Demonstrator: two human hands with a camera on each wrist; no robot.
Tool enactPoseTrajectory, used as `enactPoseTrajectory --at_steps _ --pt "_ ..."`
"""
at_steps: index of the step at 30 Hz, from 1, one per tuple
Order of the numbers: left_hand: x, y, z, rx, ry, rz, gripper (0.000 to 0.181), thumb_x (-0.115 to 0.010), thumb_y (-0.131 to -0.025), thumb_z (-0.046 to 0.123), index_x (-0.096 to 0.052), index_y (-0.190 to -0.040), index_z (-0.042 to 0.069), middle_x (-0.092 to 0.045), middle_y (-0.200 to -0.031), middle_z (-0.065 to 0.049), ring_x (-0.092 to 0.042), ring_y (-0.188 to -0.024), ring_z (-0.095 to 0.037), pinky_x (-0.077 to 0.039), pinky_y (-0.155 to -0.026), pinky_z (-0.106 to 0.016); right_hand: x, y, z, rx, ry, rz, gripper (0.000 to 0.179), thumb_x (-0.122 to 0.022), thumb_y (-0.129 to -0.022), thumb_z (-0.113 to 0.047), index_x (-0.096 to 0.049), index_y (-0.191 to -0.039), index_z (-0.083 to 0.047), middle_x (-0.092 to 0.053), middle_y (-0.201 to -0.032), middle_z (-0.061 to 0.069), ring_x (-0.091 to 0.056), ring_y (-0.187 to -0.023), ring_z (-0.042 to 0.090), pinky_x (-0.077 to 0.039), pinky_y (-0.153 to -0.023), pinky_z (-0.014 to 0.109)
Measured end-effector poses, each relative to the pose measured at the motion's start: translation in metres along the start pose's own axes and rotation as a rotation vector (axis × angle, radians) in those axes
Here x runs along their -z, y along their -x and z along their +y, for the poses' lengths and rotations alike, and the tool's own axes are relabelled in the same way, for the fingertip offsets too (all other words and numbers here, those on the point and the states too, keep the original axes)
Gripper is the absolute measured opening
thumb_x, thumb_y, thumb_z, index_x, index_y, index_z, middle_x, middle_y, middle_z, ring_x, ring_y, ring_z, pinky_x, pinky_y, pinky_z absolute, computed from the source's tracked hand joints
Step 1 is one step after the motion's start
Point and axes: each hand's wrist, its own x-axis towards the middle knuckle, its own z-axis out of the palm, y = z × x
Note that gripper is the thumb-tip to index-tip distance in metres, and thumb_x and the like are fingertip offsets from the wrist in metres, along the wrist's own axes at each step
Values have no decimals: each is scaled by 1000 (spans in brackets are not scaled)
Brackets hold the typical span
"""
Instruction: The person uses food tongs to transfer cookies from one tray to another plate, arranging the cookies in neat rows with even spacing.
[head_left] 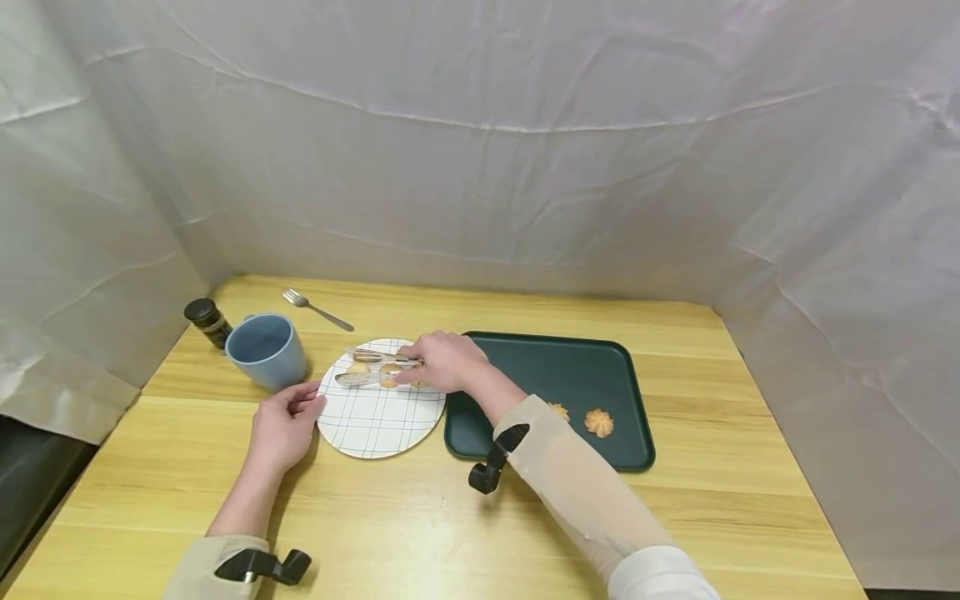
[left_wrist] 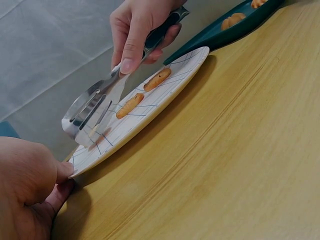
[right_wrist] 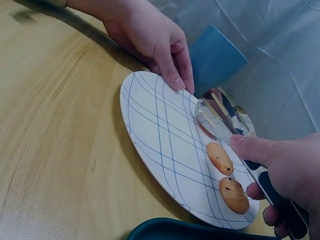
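My right hand [head_left: 450,362] grips metal serving tongs [right_wrist: 232,114] with dark handle inlays, their ends low over the far left part of a round white plate [head_left: 375,417] with a blue grid pattern. Two golden cookies [right_wrist: 220,158] lie on the plate beside the tongs. Another cookie [head_left: 358,367] shows between the tong arms; whether they squeeze it I cannot tell. At the plate's left rim my left hand [head_left: 283,425] pinches the edge, thumb on top and a finger below, as the left wrist view shows.
To the right lies a dark green tray [head_left: 555,367] with a cookie [head_left: 599,422] and another partly hidden by my right forearm. A blue mug [head_left: 273,358] stands close to my left hand, a black-capped jar [head_left: 210,321] behind it. Farther back rests a fork [head_left: 318,310].
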Motion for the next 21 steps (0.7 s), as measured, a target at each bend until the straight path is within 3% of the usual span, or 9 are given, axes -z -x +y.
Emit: enactPoseTrajectory --at_steps 6,14,21 --pt "-1 -1 0 -4 1 -2 35 -65 -107 18 -68 -136 -1 -72 -117 -18 -63 -105 -24 -46 -77 -13 -2 0 0 -7 0 9 60 -64 -100 -62 -60 -152 -33 -75 -111 -7 -51 -56 14 -36 -52 32" --pt "-1 -2 0 -10 -1 -3 35 -65 -106 18 -68 -136 -1 -73 -118 -18 -64 -105 -24 -46 -77 -12 4 5 -2 -14 -32 21 62 -65 -99 -64 -59 -152 -33 -61 -60 -2 -35 -47 11 -33 -50 32" --pt "1 -4 -1 -11 -2 0 35 -65 -106 18 -68 -136 -1 -72 -118 -18 -64 -105 -24 -46 -77 -12 12 15 -4 13 -40 42 65 -64 -98 -66 -59 -153 -30 -57 -55 -3 -38 -47 11 -32 -50 31"
